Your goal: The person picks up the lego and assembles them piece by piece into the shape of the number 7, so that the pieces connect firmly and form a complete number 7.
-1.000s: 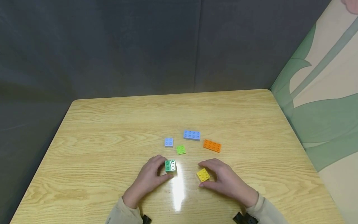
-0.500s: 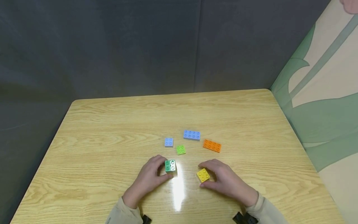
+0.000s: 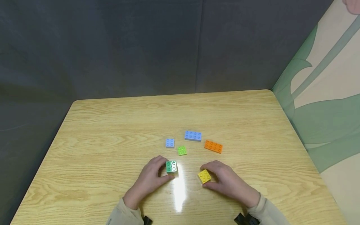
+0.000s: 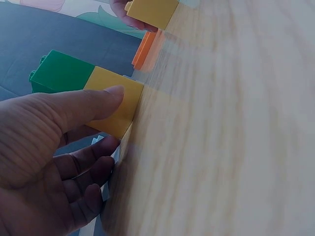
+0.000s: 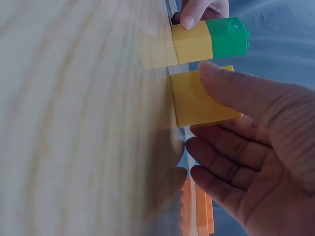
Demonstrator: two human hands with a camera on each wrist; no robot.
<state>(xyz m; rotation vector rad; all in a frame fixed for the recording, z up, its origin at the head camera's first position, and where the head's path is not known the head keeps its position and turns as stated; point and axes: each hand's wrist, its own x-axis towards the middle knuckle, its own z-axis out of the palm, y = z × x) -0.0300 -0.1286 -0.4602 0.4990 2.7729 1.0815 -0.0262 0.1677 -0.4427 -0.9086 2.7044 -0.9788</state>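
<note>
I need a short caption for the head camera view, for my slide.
Left hand holds a green-topped brick stack; right hand holds a yellow brick on the wooden table.

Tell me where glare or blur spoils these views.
Head view: sharp, but a white glare streak on the table runs between the hands and washes out the green brick's right studs. Left wrist view: table grain smeared, near left hand soft. Right wrist view: table blurred too, yellow brick and right hand fairly clear.
</note>
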